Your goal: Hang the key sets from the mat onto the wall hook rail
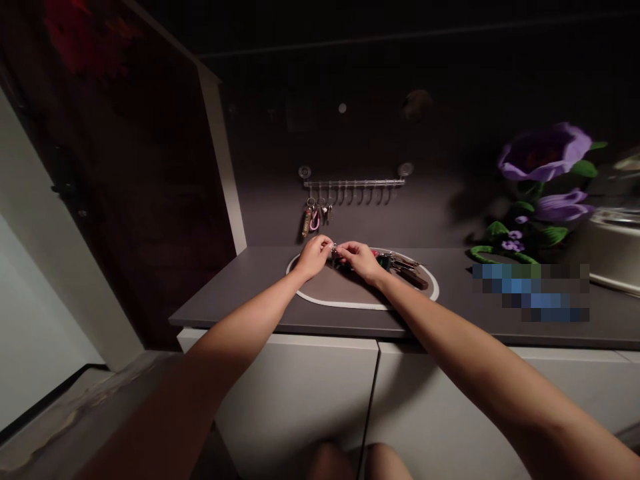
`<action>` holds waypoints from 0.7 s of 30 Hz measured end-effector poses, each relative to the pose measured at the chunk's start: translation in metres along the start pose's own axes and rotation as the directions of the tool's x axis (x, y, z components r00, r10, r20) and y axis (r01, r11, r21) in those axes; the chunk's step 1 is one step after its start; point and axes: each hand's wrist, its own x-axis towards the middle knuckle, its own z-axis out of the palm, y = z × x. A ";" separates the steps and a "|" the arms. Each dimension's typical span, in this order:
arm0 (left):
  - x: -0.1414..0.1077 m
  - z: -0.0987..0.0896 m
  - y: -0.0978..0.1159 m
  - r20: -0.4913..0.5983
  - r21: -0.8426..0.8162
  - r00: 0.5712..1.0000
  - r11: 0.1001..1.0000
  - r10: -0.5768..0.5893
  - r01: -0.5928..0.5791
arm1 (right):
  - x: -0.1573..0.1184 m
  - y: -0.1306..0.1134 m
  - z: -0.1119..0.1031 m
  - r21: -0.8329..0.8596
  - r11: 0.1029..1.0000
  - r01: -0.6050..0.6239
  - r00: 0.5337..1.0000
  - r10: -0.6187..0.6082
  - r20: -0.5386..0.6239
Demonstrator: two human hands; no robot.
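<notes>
My left hand and my right hand almost meet above the left part of an oval mat with a white rim. Both pinch a small metallic item between their fingertips; it looks like a key or ring, too small to make out fully. Dark items and a pile of keys and tools lie on the mat beside and behind my right hand. On the wall behind, a clear hook rail carries several key bunches on its left hooks.
The mat lies on a grey countertop above white cabinet doors. To the right stand purple flowers, a blurred blue patch and a pale round container. A dark door is at the left.
</notes>
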 end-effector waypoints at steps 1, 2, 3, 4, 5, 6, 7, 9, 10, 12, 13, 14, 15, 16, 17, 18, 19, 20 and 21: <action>0.000 0.000 0.000 -0.001 -0.003 1.000 1.000 0.000 0.000 | 0.000 0.000 0.000 -0.007 1.000 0.007 1.000 -0.007 -0.003; 0.000 0.001 0.000 -0.002 -0.004 1.000 1.000 -0.001 0.001 | 0.000 0.000 0.000 -0.014 1.000 0.014 1.000 -0.014 -0.008; -0.001 0.001 0.000 -0.002 -0.002 1.000 1.000 -0.003 0.003 | 0.000 0.000 0.000 -0.019 1.000 0.020 1.000 -0.020 -0.013; -0.001 0.000 0.001 -0.002 0.002 1.000 1.000 -0.005 0.005 | 0.001 0.000 0.000 -0.022 0.999 0.023 1.000 -0.023 -0.018; -0.001 0.000 0.002 -0.003 0.008 1.000 1.000 -0.007 0.007 | 0.001 0.001 0.000 -0.023 0.999 0.025 0.999 -0.026 -0.022; -0.002 -0.001 0.003 -0.007 0.014 1.000 1.000 -0.011 0.011 | 0.001 0.001 0.000 -0.026 0.999 0.028 0.999 -0.028 -0.026; -0.002 -0.001 0.005 -0.014 0.020 1.000 1.000 -0.015 0.015 | 0.002 0.002 -0.001 -0.033 0.999 0.031 0.999 -0.032 -0.030; -0.003 -0.002 0.007 -0.030 0.029 0.999 0.999 -0.024 0.024 | 0.004 0.004 -0.002 -0.061 0.997 0.045 0.998 -0.048 -0.043; -0.003 -0.003 0.007 -0.036 0.038 0.999 0.999 -0.028 0.029 | 0.005 0.005 -0.002 -0.079 0.995 0.054 0.997 -0.058 -0.052; -0.003 -0.003 0.006 -0.040 0.073 0.999 0.997 -0.033 0.035 | 0.007 0.006 -0.002 -0.111 0.992 0.066 0.994 -0.075 -0.082; -0.003 -0.003 0.005 -0.043 0.099 0.998 0.994 -0.034 0.038 | 0.008 0.006 -0.002 -0.124 0.990 0.067 0.992 -0.080 -0.102; -0.003 -0.002 0.003 -0.045 0.126 0.998 0.991 -0.036 0.041 | 0.009 0.005 -0.002 -0.133 0.989 0.065 0.989 -0.082 -0.123; -0.003 -0.002 0.001 -0.048 0.147 0.998 0.988 -0.036 0.043 | 0.011 0.003 -0.002 -0.135 0.989 0.063 0.986 -0.082 -0.142; -0.003 -0.001 -0.001 -0.050 0.165 0.998 0.985 -0.037 0.045 | 0.013 0.001 -0.001 -0.128 0.990 0.059 0.984 -0.080 -0.159; -0.003 -0.001 -0.003 -0.044 0.179 0.998 0.983 -0.039 0.046 | 0.015 -0.002 0.000 -0.113 0.992 0.055 0.982 -0.074 -0.175; -0.003 0.000 -0.005 -0.035 0.191 0.999 0.981 -0.039 0.045 | 0.018 -0.006 0.000 -0.091 0.995 0.048 0.980 -0.065 -0.188; -0.003 0.000 -0.007 -0.022 0.202 0.999 0.978 -0.040 0.043 | 0.022 -0.010 0.001 -0.064 0.997 0.040 0.978 -0.052 -0.202; -0.003 0.001 -0.008 -0.008 0.212 0.999 0.977 -0.039 0.040 | 0.027 -0.015 0.001 -0.036 0.999 0.031 0.975 -0.038 -0.220; -0.003 0.001 -0.008 0.004 0.220 0.999 0.975 -0.039 0.037 | 0.032 -0.020 0.001 -0.008 1.000 0.026 0.971 -0.027 -0.237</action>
